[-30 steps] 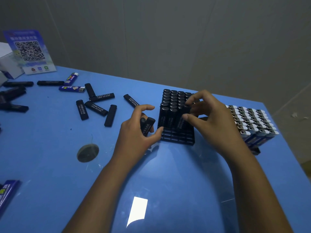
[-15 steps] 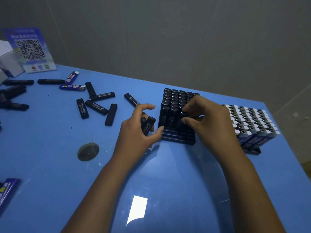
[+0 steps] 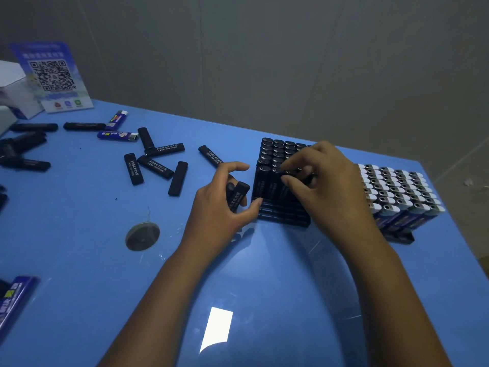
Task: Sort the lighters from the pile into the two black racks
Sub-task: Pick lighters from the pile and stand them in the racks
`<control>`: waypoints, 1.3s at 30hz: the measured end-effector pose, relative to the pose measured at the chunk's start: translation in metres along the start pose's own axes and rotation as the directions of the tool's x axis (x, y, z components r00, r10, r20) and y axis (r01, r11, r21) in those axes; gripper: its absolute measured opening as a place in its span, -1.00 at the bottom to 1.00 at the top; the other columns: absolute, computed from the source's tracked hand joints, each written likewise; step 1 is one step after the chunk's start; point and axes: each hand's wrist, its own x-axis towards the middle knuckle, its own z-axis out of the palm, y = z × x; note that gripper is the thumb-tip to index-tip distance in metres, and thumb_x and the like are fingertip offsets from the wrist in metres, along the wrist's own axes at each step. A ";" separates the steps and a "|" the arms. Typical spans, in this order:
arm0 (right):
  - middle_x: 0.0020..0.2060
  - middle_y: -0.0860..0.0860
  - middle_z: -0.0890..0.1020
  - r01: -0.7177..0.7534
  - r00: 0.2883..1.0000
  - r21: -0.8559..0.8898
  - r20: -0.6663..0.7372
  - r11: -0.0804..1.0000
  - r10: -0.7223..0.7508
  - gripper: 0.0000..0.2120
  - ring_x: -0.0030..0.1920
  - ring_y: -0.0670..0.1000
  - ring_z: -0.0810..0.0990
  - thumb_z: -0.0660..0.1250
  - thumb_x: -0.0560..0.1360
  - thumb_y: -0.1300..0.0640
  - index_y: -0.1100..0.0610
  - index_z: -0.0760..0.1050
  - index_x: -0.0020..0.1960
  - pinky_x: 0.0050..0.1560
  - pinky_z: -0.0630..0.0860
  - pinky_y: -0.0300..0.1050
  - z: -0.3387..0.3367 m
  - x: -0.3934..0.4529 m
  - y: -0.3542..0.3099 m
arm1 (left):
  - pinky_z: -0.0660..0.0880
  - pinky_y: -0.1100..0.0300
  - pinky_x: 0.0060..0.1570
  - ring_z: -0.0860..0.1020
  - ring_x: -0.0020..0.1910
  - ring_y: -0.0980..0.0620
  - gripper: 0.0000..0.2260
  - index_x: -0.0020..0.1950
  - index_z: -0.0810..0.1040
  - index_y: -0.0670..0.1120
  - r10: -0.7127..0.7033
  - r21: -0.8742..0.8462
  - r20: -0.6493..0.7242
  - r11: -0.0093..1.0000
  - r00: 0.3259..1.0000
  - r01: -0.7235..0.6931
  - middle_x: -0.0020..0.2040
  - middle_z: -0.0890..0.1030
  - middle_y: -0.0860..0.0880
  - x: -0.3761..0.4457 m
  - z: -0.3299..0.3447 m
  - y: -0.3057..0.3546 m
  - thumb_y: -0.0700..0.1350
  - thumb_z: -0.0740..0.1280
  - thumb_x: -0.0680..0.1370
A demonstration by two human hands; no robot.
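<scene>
A black rack (image 3: 283, 214) at table centre stands packed with upright black lighters, its front rows bare. My right hand (image 3: 328, 186) hovers over the rack's front filled row, thumb and fingers pinching a black lighter (image 3: 285, 181) standing there. My left hand (image 3: 219, 207) rests just left of the rack, gripping two black lighters (image 3: 238, 196), its thumb touching the rack's front corner. A second rack (image 3: 399, 237) to the right is filled with blue lighters with white tops (image 3: 397, 189). Loose black lighters (image 3: 156, 165) and two blue lighters (image 3: 117, 135) lie scattered at the left.
A QR-code sign (image 3: 53, 78) and a white box (image 3: 16, 94) stand at the back left. A round grey disc (image 3: 143, 235) lies on the blue table (image 3: 264, 300). A blue packet (image 3: 13, 300) sits at the near left edge. More black lighters (image 3: 21, 152) lie far left.
My right hand has lowered over the rack's front filled row with its lighter. The left hand has stayed in place with its two lighters.
</scene>
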 end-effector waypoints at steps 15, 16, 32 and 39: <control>-0.21 -0.12 0.69 -0.026 0.969 0.298 0.241 0.954 -0.049 -0.81 -0.20 -0.13 0.64 0.54 0.42 0.24 0.06 0.65 0.00 -0.20 0.46 -0.40 0.019 -0.005 -0.025 | 0.52 0.08 -0.20 0.54 -0.27 0.05 -0.49 0.21 0.44 0.09 0.000 0.011 0.031 1.000 1.000 0.000 -0.24 0.57 0.03 0.000 0.002 0.001 -0.20 0.53 0.35; -0.20 -0.12 0.68 -0.025 0.969 0.298 0.241 0.954 -0.050 -0.80 -0.20 -0.13 0.64 0.54 0.42 0.24 0.06 0.65 0.01 -0.19 0.46 -0.40 0.020 -0.005 -0.025 | 0.52 0.06 -0.20 0.55 -0.27 0.03 -0.49 0.21 0.44 0.09 0.002 0.014 0.032 1.000 0.999 -0.002 -0.24 0.58 0.03 0.000 0.002 0.001 -0.19 0.53 0.34; -0.22 0.11 0.71 -0.282 0.958 0.596 0.218 0.752 0.186 -0.94 -0.22 -0.01 0.67 0.45 0.50 0.30 0.21 0.61 -0.05 -0.10 0.58 -0.16 -0.024 -0.001 0.003 | 0.43 0.25 -0.29 0.41 -0.43 0.06 -0.54 0.26 0.44 0.02 -0.007 -0.049 0.004 0.999 1.000 0.007 -0.28 0.52 0.06 0.000 0.002 -0.003 -0.09 0.54 0.43; -0.09 0.18 0.61 -0.354 0.933 0.762 0.248 0.542 0.261 -0.67 -0.12 0.17 0.72 0.38 0.50 0.44 0.21 0.49 0.22 0.10 0.64 0.03 -0.022 0.000 0.003 | 0.43 0.24 -0.29 0.40 -0.44 0.04 -0.54 0.26 0.44 0.03 -0.016 -0.060 0.002 0.998 1.000 0.016 -0.27 0.52 0.06 0.000 0.002 -0.004 -0.09 0.53 0.44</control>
